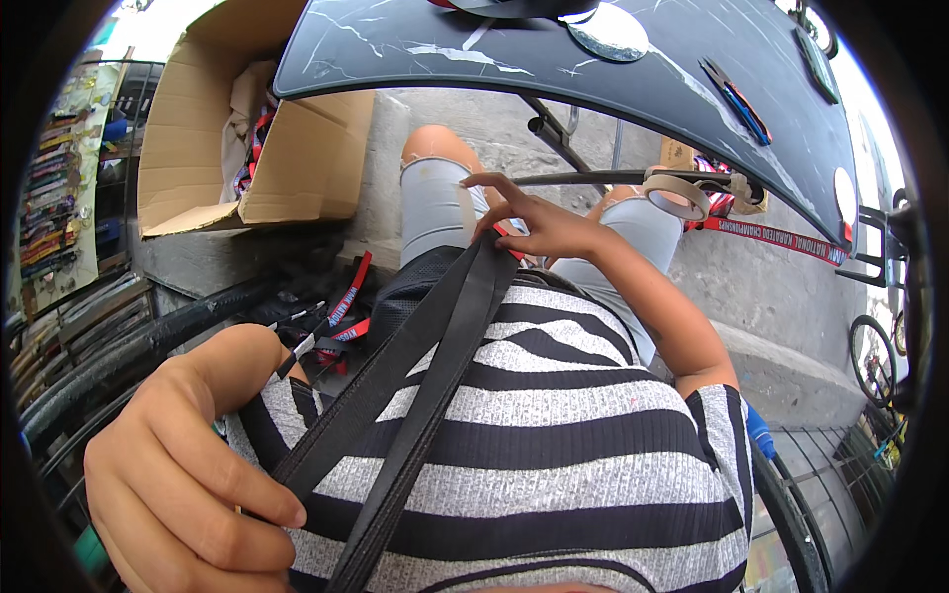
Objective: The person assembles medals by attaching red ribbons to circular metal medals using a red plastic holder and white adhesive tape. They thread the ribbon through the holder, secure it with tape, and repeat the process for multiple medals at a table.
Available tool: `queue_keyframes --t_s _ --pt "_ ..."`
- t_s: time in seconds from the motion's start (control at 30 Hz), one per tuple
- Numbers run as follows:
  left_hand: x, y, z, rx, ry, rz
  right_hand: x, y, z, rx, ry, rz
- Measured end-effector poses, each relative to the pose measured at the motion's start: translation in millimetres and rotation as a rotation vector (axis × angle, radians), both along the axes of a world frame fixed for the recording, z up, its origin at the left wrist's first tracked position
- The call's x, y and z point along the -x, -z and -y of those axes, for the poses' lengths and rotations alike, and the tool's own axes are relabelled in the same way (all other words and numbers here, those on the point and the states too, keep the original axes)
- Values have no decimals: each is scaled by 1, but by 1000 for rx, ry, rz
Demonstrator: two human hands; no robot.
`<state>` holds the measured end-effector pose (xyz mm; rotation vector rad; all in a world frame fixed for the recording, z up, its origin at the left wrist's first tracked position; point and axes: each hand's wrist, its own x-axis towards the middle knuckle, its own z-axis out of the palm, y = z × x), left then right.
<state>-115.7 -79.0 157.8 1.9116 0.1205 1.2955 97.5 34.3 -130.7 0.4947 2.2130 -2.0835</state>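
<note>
A black lanyard strap [420,381] runs in two strands across the front of my striped shirt. Where the strands meet, near my lap, my right hand [539,225] pinches them between thumb and fingers; a bit of red shows there. My left hand [193,465], large and close at the lower left, has its fingers curled at the left strand, which passes out of sight behind the fingertip. Beyond the left thumb is a small silver and black piece [300,348]; whether the hand touches it I cannot tell. Red printed lanyards [351,296] lie beside my left thigh.
Ahead stands a dark marble-patterned table [514,64] with pliers [736,104] on it. A tape roll [677,196] hangs on the bar below. An open cardboard box [301,163] holds more lanyards at the left. Another red lanyard [771,237] stretches out under the table's right side.
</note>
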Motion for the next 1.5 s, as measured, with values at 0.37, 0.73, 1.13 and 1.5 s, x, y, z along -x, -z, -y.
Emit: queue_keyframes --t_s 0.37,0.73,1.13,1.5 --pt "3 -6 0 5 -10 -115 -22 24 -14 138 344 -254" --pt "-5 -5 -5 164 -24 -64 -32 17 37 170 371 -275" --pt "-29 12 -43 235 -579 -193 -37 -98 44 13 371 -458" --pt "-58 15 -66 348 -543 -287 -36 -179 23 -286 721 -690"
